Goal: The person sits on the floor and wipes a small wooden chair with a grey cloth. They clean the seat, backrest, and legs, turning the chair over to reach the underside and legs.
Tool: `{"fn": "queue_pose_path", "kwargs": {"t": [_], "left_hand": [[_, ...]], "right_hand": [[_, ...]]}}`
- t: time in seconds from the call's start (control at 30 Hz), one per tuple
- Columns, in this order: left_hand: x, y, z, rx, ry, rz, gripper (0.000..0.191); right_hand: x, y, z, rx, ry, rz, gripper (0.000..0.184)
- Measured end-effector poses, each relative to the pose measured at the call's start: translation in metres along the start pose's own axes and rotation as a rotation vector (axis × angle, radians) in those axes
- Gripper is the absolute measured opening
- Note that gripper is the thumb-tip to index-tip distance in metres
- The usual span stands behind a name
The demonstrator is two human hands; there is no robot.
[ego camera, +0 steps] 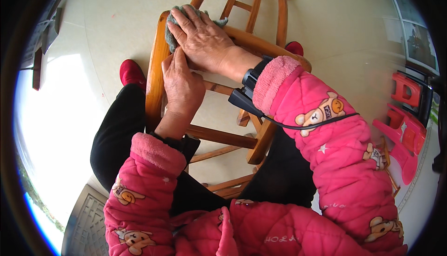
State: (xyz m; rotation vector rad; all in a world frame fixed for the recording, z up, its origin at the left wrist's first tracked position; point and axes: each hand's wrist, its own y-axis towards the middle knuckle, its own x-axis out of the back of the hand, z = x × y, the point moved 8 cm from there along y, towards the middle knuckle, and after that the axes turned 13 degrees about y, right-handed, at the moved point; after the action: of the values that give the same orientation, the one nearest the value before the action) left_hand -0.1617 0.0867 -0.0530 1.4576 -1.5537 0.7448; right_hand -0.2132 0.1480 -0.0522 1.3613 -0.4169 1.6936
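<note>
A wooden chair frame point(154, 81) stands between my knees, its curved slats and rails showing below my arms. My right hand point(202, 41) lies with fingers spread over a grey-green cloth point(171, 39), pressing it on the chair's upper left corner. Close beneath it, my left hand point(183, 81) has its fingers bent at the cloth's lower edge, beside the chair's left post. Whether those fingertips grip the cloth or the wood is hidden by the hands. Dark bands circle both wrists, and a black cable runs along the right sleeve.
Beyond the chair stands another wooden chair point(281, 18) on the pale floor. Red plastic stools point(406, 90) and a pink plastic seat point(401, 151) are at the right. A patterned metal panel point(85, 221) is at lower left. My red shoes point(132, 73) flank the chair.
</note>
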Motion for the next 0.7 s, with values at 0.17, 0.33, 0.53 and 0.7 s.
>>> {"fn": "queue_pose_path", "kwargs": {"t": [0.17,0.33,0.53,0.7], "left_hand": [[-0.004,0.001,-0.022,-0.015,0.049,0.040,0.052],[-0.007,-0.007,-0.048,-0.096,-0.011,0.067,0.057],[-0.026,-0.019,-0.076,-0.210,0.052,0.220,0.069],[-0.039,-0.037,-0.106,-0.407,0.304,0.264,0.071]], "right_hand": [[0.009,-0.011,-0.004,0.024,0.019,0.001,0.053],[0.019,-0.035,-0.015,-0.019,0.068,0.021,0.053],[0.033,-0.067,-0.026,-0.068,0.086,0.042,0.052],[0.049,-0.098,-0.032,-0.112,0.056,0.052,0.049]]}}
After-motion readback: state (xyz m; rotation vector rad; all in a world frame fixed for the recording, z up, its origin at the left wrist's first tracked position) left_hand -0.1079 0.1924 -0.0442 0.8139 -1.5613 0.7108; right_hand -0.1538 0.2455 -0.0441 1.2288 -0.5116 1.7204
